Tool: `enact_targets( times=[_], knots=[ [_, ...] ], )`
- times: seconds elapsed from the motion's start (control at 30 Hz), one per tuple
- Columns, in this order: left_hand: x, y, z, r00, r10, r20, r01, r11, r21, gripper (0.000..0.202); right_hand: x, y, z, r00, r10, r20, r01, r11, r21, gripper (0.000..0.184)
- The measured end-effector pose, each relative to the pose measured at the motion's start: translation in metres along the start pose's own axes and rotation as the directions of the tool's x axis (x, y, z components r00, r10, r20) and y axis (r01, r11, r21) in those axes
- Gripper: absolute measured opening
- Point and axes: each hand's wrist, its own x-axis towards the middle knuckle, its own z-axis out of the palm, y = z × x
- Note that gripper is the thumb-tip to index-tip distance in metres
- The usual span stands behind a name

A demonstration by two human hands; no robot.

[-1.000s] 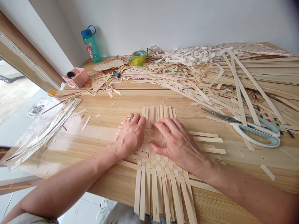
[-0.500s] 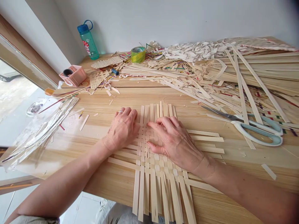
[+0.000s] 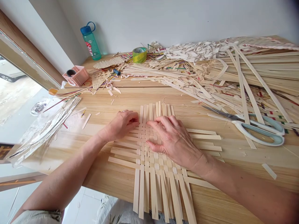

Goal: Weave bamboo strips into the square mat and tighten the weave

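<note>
Two open hands, left hand (image 3: 122, 125) and right hand (image 3: 174, 140), are lying apart on a woven mat of pale wood strips (image 3: 146, 158) mid-way along the counter (image 3: 112, 183); unbound strip ends are risking sliding loose if either hand is shifting abruptly.

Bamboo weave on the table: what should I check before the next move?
1. Left hand resting at the left side of the flat pale bamboo-strip weave: ok.
2. Right hand spread flat on the weave: ok.
3. Visible crossings alternate over and under: ok.
4. Crossings under the right hand: cannot tell.
5. Long strip ends nearest the person, overhanging the edge of the pale wooden table: not ok.
6. Steel scissors with pale blue handles lying apart from the weave: ok.
</note>
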Motion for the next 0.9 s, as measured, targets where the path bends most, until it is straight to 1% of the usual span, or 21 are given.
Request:
enact_targets(
  times=[0.1,0.27,0.33,0.43,0.53,0.77,0.9],
  knots=[
    [-0.002,-0.001,0.000,0.999,0.011,0.035,-0.010,0.999,-0.052,0.019,0.001,-0.001,0.000,1.000,0.000,0.010,0.000,0.999,-0.033,0.049],
    [-0.006,0.002,0.000,0.998,-0.049,0.051,0.053,0.995,-0.090,0.024,0.002,-0.001,0.000,1.000,-0.003,0.027,0.005,0.999,-0.053,0.054],
    [-0.007,0.004,-0.002,0.994,-0.086,0.068,0.092,0.991,-0.100,0.024,0.002,0.000,0.001,1.000,-0.010,0.025,0.011,0.999,-0.046,0.056],
    [-0.008,0.004,-0.006,0.978,-0.168,0.121,0.184,0.974,-0.133,0.020,0.001,0.001,0.002,0.999,-0.031,0.012,0.031,0.999,-0.024,0.057],
    [-0.008,0.005,-0.008,0.966,-0.224,0.126,0.240,0.962,-0.129,0.020,0.001,0.001,0.003,0.999,-0.034,0.008,0.035,0.999,-0.010,0.054],
    [-0.006,0.008,-0.009,0.965,-0.198,0.173,0.215,0.973,-0.087,0.022,0.002,0.000,0.000,0.998,-0.003,0.069,0.003,1.000,-0.002,0.054],
    [-0.007,0.009,-0.010,0.958,-0.199,0.205,0.220,0.972,-0.082,0.023,0.003,0.000,-0.001,0.997,0.002,0.071,-0.003,1.000,0.009,0.056]
  ],
)
